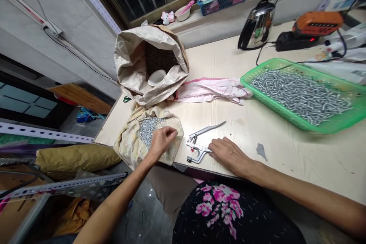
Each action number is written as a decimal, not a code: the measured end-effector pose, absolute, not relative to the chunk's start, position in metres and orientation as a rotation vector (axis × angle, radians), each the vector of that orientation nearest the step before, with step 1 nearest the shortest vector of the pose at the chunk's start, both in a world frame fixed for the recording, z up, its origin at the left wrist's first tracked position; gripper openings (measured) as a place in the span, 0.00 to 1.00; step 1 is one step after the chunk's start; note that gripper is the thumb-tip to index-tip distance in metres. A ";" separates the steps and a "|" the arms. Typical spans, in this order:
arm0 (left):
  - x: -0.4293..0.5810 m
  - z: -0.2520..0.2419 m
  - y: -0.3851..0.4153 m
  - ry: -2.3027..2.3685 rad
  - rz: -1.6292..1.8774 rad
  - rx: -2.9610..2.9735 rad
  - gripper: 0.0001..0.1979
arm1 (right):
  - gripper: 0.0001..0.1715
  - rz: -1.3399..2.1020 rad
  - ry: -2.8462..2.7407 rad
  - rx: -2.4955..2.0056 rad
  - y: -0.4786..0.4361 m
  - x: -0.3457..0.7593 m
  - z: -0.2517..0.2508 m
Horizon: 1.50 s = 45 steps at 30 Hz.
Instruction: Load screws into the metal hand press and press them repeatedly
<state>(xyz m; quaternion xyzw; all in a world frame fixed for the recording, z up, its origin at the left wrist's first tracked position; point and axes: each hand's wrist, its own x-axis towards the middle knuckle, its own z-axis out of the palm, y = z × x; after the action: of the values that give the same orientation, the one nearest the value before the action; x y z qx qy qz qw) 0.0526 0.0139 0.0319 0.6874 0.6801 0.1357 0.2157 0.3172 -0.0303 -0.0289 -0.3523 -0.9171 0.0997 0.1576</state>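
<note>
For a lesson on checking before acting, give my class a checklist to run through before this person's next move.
1. Right grip at pliers: ok, one handle runs under it.
2. Pliers' handles: ok, spread apart.
3. Metal pieces near left grip: ok, heaped on cloth.
4. Left grip holding a metal piece: cannot tell.
5. Table free of scraps: not ok, grey scrap near right grip.

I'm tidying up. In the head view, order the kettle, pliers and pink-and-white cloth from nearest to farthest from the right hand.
1. Pliers: at the right hand, left side.
2. Pink-and-white cloth: ahead, slightly left.
3. Kettle: ahead, rightward, farther back.
</note>
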 end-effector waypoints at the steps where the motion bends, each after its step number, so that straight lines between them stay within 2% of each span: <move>1: 0.059 0.033 0.000 1.825 0.427 1.786 0.11 | 0.09 0.268 -2.632 -0.994 -0.028 0.317 -0.029; 6: 0.079 0.017 -0.048 1.717 0.547 1.512 0.14 | 0.12 0.113 -2.626 -0.899 -0.027 0.321 -0.024; 13: 0.086 -0.003 -0.053 1.705 0.574 1.483 0.14 | 0.12 0.081 -2.657 -0.908 -0.031 0.321 -0.022; 20: 0.088 0.003 -0.043 1.747 0.366 1.568 0.13 | 0.10 0.225 -2.692 -0.964 -0.028 0.322 -0.032; 27: 0.084 0.002 -0.037 1.708 0.224 1.397 0.17 | 0.08 0.399 -2.715 -1.038 -0.022 0.326 -0.019; 28: 0.083 0.001 -0.037 1.702 0.224 1.391 0.18 | 0.14 0.363 -2.695 -1.053 -0.018 0.330 -0.015; 31: 0.082 0.000 -0.036 1.697 0.201 1.402 0.19 | 0.47 0.236 -2.664 -1.139 -0.003 0.340 -0.009; 32: 0.082 -0.001 -0.036 1.699 0.191 1.410 0.19 | 0.55 0.222 -2.682 -1.169 0.001 0.343 -0.009; 34: 0.082 -0.001 -0.035 1.705 0.178 1.421 0.20 | 0.61 0.246 -2.749 -1.194 0.007 0.347 -0.009; 45: 0.083 -0.005 -0.035 1.734 0.154 1.430 0.18 | 0.38 0.264 -2.737 -1.175 -0.007 0.345 -0.007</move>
<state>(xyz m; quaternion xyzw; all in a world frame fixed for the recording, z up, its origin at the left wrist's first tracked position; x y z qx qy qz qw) 0.0828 -0.0351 -0.0046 0.5732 0.6949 0.0615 0.4299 0.3451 -0.0074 -0.0067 -0.3918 -0.9127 0.0881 0.0756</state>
